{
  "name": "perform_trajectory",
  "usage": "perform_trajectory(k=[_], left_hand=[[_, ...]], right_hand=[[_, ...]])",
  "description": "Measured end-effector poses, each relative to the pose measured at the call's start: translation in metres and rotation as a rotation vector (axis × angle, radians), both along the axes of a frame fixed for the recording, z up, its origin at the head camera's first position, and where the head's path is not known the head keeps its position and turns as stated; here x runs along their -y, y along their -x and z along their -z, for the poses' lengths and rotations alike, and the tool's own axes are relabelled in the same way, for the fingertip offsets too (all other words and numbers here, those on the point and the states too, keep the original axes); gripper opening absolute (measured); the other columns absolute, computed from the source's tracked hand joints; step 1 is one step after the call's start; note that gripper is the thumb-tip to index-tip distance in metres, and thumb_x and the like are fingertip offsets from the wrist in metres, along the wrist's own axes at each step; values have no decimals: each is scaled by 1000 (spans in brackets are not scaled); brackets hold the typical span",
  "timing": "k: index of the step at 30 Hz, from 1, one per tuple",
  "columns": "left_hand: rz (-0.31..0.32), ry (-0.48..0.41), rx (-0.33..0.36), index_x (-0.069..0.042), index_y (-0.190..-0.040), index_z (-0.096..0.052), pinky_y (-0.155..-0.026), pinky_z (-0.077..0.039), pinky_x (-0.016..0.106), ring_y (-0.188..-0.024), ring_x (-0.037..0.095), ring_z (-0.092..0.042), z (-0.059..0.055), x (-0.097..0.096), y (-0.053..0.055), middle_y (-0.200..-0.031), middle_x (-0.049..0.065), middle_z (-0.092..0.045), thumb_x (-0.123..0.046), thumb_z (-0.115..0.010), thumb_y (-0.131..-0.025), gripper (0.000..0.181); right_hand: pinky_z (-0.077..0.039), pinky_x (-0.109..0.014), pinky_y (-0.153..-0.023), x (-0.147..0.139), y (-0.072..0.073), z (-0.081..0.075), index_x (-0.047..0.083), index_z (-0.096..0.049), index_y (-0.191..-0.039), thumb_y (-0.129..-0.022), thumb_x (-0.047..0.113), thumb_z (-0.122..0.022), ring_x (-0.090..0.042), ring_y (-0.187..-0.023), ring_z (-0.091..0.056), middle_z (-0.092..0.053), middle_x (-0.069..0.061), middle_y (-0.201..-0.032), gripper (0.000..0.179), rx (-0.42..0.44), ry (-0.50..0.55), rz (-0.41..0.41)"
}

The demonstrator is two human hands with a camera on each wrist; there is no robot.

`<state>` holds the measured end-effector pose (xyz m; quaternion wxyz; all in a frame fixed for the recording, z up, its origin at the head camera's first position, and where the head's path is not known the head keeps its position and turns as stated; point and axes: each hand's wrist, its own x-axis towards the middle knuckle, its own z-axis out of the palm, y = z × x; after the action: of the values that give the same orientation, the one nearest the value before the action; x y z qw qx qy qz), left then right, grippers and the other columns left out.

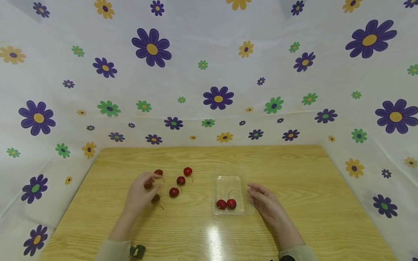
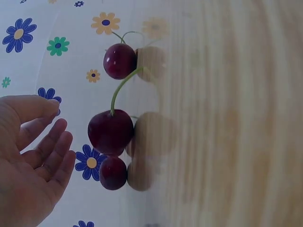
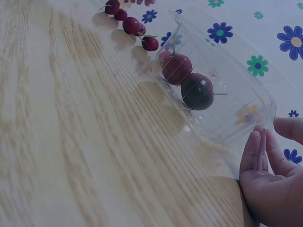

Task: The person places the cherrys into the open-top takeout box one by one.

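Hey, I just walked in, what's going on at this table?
A person is at a wooden table with cherries and a clear container. Their left hand is among several loose cherries, with none seen in its grasp. Their right hand is at the container's right side; whether it touches is unclear. Two cherries are inside, and the others lie on the table.

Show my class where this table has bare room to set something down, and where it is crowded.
Bare: the table from the right hand to the right edge; the strip between the tray and the back edge; the gap between the tray and the loose cherries. Crowded: around the left hand, among those cherries.
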<state>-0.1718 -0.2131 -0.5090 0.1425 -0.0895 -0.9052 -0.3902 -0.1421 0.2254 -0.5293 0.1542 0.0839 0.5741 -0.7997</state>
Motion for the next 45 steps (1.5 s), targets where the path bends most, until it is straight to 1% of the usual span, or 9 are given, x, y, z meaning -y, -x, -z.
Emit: perform_trajectory(k=[4, 10, 14, 18, 23, 30, 37, 40, 45], left_hand=[[-37, 17, 2, -4, -114, -76, -89, -61, 50, -98, 29, -70, 2, 8, -2, -113, 14, -74, 6, -78, -89, 27], [-77, -2, -11, -2, -113, -76, -90, -61, 46, -97, 31, -70, 0, 21, -3, -110, 16, -75, 6, -78, -90, 24], [-108, -8, 37, -3, -115, -75, -90, -60, 35, -102, 31, -69, 2, 30, -3, -116, 17, -74, 3, -76, -93, 24], [-131, -16, 89, -2, -118, -74, -89, -57, 23, -105, 31, -68, 8, 39, -1, -120, 17, -73, 0, -75, -95, 23], [-148, -13, 105, -1, -118, -74, -90, -58, 23, -105, 31, -69, 15, 44, 1, -121, 19, -73, -2, -76, -95, 23], [-179, -24, 163, -2, -119, -73, -92, -57, 25, -108, 34, -69, 15, 45, 1, -123, 20, -72, -6, -75, -97, 23], [-183, -22, 193, -2, -120, -74, -88, -53, 16, -107, 32, -70, 19, 49, 3, -123, 19, -74, -10, -77, -97, 24], [-182, -39, 222, -2, -121, -73, -91, -55, 21, -108, 31, -69, 22, 50, 5, -122, 19, -74, -12, -77, -97, 25], [-193, -77, 315, -7, -125, -72, -95, -54, 38, -111, 29, -66, 22, 45, 4, -124, 16, -71, -22, -75, -99, 30]], right_hand=[[-57, -17, -93, 0, 0, -1, 24, -71, -117, -107, 0, -54, -4, -102, -66, -69, 9, -108, 31, 2, 1, 1], [-56, -17, -93, 0, 0, -1, 24, -71, -117, -107, 0, -54, -4, -102, -66, -69, 8, -108, 31, -2, -1, 0], [-56, -17, -93, 1, 0, -1, 25, -71, -116, -107, 0, -54, -4, -101, -66, -69, 8, -108, 31, -4, -1, -1], [-56, -17, -93, 1, -1, 0, 25, -71, -116, -107, -1, -53, -4, -101, -66, -69, 9, -108, 32, -5, -4, 0], [-56, -17, -93, 0, -1, 0, 25, -70, -117, -107, 0, -53, -4, -102, -66, -69, 9, -108, 32, -5, -7, 0], [-56, -17, -92, 0, -1, 1, 24, -71, -117, -108, 0, -54, -3, -101, -66, -69, 10, -108, 31, -24, 2, -8], [-57, -17, -93, -1, 0, 3, 25, -70, -118, -108, 0, -53, -3, -102, -67, -70, 11, -110, 31, -50, 9, -19], [-57, -17, -92, 0, 0, 3, 23, -70, -119, -107, 0, -54, -3, -102, -67, -71, 10, -110, 30, -53, 5, -6], [-56, -17, -92, -1, 0, 2, 22, -69, -121, -108, 0, -53, -3, -102, -66, -70, 10, -109, 30, -41, 14, -17]])
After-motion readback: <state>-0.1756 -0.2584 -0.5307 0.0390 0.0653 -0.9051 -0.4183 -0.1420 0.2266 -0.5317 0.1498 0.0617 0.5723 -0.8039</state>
